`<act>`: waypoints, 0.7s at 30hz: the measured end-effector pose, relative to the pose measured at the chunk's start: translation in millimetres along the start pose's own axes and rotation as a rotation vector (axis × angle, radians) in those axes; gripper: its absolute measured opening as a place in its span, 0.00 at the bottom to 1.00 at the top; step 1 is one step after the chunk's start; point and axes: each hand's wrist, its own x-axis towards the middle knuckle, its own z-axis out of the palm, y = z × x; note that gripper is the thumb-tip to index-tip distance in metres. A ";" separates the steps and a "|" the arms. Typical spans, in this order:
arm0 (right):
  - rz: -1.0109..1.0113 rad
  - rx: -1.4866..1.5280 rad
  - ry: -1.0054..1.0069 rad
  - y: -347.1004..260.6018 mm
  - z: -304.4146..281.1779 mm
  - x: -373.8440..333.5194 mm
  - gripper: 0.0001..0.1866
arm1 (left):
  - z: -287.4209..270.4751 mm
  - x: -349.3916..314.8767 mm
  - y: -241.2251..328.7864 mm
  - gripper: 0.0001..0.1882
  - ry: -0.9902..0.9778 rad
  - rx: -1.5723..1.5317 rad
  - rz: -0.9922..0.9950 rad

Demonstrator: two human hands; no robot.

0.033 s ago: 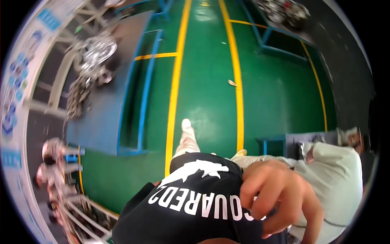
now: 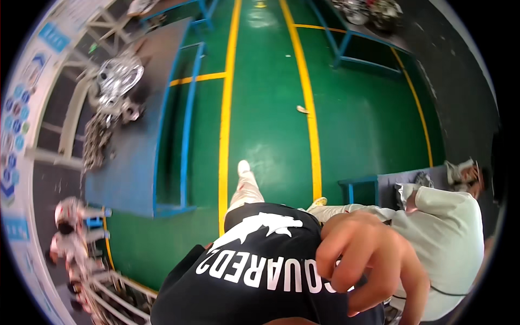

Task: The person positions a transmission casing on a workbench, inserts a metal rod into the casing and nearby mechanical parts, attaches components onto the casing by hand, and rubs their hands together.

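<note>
At the lower right, my right hand [image 2: 374,260] is raised in front of my black shirt [image 2: 254,265], which has a white print. Its fingers are loosely bent and apart, and I see nothing held between them. Behind the hand, the wrist is hidden. My left hand does not show, though a small strip of skin lies at the bottom edge, too little to name. One light-trousered leg [image 2: 245,189] of mine stretches forward over the green floor [image 2: 271,146], ending in a white shoe.
Close on my right is a person in a pale shirt [image 2: 447,238], beside a low bench [image 2: 382,181]. A blue-framed workbench [image 2: 127,173] at left bears metal engine parts [image 2: 116,81]; another [image 2: 374,46] stands far right. Seated people [image 2: 70,238] are at lower left. Yellow lines [image 2: 226,124] mark the floor.
The whole scene has slid slightly left in the view, and its far part has sharpened. My right hand keeps nearly the same place and the same bent fingers.
</note>
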 end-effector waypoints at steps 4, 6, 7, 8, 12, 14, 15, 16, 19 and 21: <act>0.037 -0.083 0.060 66.1 -70.6 23.9 0.29 | -69.7 176.6 -28.6 0.13 0.318 -0.325 0.426; 0.066 -0.050 0.065 119.2 -106.0 52.4 0.28 | -129.1 315.4 -28.3 0.14 -0.035 -0.397 -0.146; 0.097 0.044 0.099 145.7 -121.8 69.7 0.27 | -151.0 369.7 -31.1 0.14 0.035 -0.500 -0.119; 0.119 0.189 0.124 166.8 -134.4 87.0 0.26 | -179.3 423.9 -40.1 0.13 0.063 -0.604 -0.298; 0.286 0.575 0.042 284.0 -189.0 113.0 0.28 | -357.3 581.2 36.1 0.24 0.619 -1.212 -0.041; 0.475 0.725 0.148 323.0 -216.1 134.5 0.18 | -456.0 586.2 86.6 0.27 0.637 -1.184 0.056; 0.367 0.924 0.082 346.3 -235.7 138.5 0.21 | -494.7 582.8 109.7 0.27 0.592 -1.372 0.069; 0.239 1.078 0.028 361.3 -248.6 141.9 0.24 | -526.9 574.4 140.0 0.24 0.647 -1.150 0.150; 0.351 1.013 0.076 401.9 -328.3 121.2 0.24 | -534.2 560.7 135.1 0.14 0.761 -1.072 0.253; 0.478 1.044 0.035 430.2 -398.1 99.5 0.24 | -491.1 555.1 112.2 0.15 0.820 -0.956 0.181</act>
